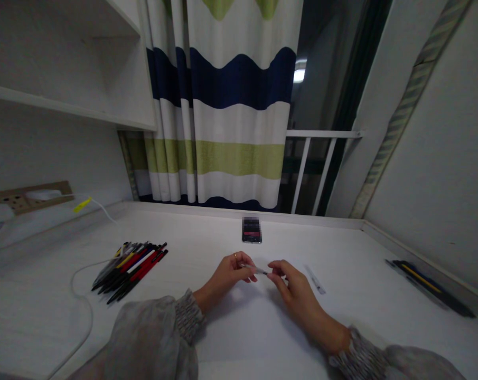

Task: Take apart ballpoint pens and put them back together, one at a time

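Both hands meet over the middle of the white desk (239,338). My left hand (228,273) pinches one end of a thin clear pen (258,271), and a ring shows on one of its fingers. My right hand (292,285) grips the pen's other end with closed fingers. The pen is held level just above the desk. A clear pen part (315,279) lies on the desk just right of my right hand.
A pile of several red, black and yellow pens (130,266) lies at the left. A small dark phone (252,230) lies further back. A few dark pens (429,285) lie by the right wall. A white cable (82,301) loops at the left, below a power strip (20,198).
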Demonstrator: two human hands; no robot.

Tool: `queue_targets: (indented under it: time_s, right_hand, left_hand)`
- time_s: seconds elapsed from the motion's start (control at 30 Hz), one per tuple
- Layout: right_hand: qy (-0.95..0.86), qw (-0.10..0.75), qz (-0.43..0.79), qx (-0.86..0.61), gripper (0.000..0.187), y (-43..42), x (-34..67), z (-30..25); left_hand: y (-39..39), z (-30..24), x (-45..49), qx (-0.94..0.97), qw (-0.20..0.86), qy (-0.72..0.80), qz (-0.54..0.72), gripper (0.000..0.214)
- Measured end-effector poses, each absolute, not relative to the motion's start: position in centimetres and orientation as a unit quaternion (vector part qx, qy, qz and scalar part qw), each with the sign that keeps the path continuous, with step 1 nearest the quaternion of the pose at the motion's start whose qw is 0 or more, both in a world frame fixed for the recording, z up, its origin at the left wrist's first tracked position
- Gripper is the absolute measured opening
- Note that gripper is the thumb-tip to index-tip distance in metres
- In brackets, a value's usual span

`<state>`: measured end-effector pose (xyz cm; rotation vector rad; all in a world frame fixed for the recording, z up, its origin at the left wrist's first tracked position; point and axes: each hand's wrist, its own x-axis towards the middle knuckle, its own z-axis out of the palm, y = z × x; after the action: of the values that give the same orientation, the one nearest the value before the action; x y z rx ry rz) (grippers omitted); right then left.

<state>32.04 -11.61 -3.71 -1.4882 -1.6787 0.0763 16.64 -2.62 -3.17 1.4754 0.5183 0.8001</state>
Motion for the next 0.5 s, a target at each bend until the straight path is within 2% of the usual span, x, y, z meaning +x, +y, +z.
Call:
queue_targets:
  time_s: [0.1, 0.17, 0.37, 0.43, 0.5]
  right_hand:
    - [-0.679, 0.437, 0.008, -0.590, 0.013, -11.6, 32.3, -3.7]
    - [-0.686, 0.437, 0.000, -0.582, 0.012, -11.6, 32.3, -3.7]
    - [-0.712, 0.424, 0.018, -0.559, 0.011, -11.7, 32.1, -3.7]
    - [-0.713, 0.425, 0.013, -0.557, 0.011, -11.7, 32.0, -3.8]
    - [-0.717, 0.427, 0.007, -0.551, 0.011, -11.8, 31.8, -3.8]
  left_hand:
    - [-2.6, -3.6, 16.7, 0.690, 0.616, 0.212, 0.317, 0.024]
    - [-2.7, -3.7, 16.6, 0.741, 0.562, 0.212, 0.300, 0.019]
    - [-4.1, -3.6, 16.1, 0.932, 0.247, 0.147, 0.221, 0.018]
    - [-4.4, -3.6, 16.2, 0.944, 0.213, 0.132, 0.214, 0.020]
    - [-4.6, -3.7, 16.4, 0.940, 0.225, 0.128, 0.220, 0.020]
